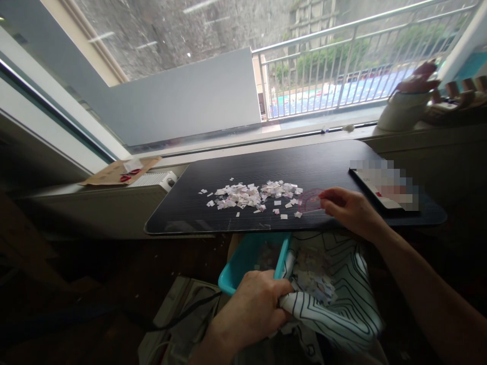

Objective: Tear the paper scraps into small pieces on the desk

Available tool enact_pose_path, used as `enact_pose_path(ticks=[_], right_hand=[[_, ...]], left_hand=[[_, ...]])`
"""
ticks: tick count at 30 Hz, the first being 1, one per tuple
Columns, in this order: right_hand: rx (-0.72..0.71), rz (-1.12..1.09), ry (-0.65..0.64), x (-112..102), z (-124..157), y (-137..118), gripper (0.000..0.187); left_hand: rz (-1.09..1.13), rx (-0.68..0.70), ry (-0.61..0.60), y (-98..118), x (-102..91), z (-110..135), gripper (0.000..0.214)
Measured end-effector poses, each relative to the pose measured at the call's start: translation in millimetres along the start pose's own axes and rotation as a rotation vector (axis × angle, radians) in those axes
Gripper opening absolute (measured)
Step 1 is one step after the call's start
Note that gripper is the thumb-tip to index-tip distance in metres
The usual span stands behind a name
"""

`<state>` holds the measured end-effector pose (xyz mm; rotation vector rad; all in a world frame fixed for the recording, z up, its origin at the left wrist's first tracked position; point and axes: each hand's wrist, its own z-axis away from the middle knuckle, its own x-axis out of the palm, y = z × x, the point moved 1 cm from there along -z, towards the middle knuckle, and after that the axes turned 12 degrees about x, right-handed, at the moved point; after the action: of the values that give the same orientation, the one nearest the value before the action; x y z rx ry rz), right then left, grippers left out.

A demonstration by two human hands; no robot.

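A heap of small white and pink paper scraps [251, 195] lies on a black tabletop [182, 213]. My right hand [350, 209] rests on the table right of the scraps, fingers pinched on a clear pinkish plastic piece [310, 201]. Below the table edge, my left hand [253, 306] is closed on a teal plastic tray [247, 258] together with a fold of white cloth with black lines [338, 299]. More paper scraps [317, 284] lie on that cloth.
A flat blurred object [384, 185] lies at the table's right end. A cardboard piece with red bits [117, 172] sits on the radiator ledge at left. A white pot [403, 109] stands on the windowsill at right. Cables and a white box [178, 319] lie on the floor.
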<state>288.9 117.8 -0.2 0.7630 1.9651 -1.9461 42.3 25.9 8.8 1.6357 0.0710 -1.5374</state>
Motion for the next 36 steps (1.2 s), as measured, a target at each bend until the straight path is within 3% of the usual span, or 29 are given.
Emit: enact_pose_path(ticks=[5,10,16,18,22,27,29,33,36], right_hand=[[0.021,0.012,0.007,-2,-1,2,0.021],[0.021,0.039,0.104,-6,-3,4,0.023],[0.038,-0.029,-0.017,-7,-6,12,0.029],[0.047,-0.010,0.052,-9,-14,17,0.036],[0.025,0.284,0.248,-19,-30,24,0.039],[-0.104,0.585,0.323,-25,-29,11,0.039],[-0.185,0.570,0.196,-19,-25,0,0.033],[-0.284,0.536,-0.229,2,-22,-20,0.023],[-0.305,0.584,-0.313,13,-24,-29,0.025]], left_hand=[[0.017,0.006,-0.009,1,-0.5,-1,0.003],[0.015,0.015,-0.001,0,-0.4,0,0.005],[0.004,0.020,-0.023,1,0.2,-1,0.004],[0.007,0.024,-0.021,2,0.1,-2,0.004],[0.018,0.024,-0.008,2,0.1,0,0.003],[0.020,0.000,-0.018,-1,1.9,2,0.002],[0.016,0.004,-0.009,-2,2.4,2,0.002],[-0.005,0.009,0.004,-2,3.4,4,0.004],[-0.018,0.002,-0.002,-2,4.6,6,0.004]])
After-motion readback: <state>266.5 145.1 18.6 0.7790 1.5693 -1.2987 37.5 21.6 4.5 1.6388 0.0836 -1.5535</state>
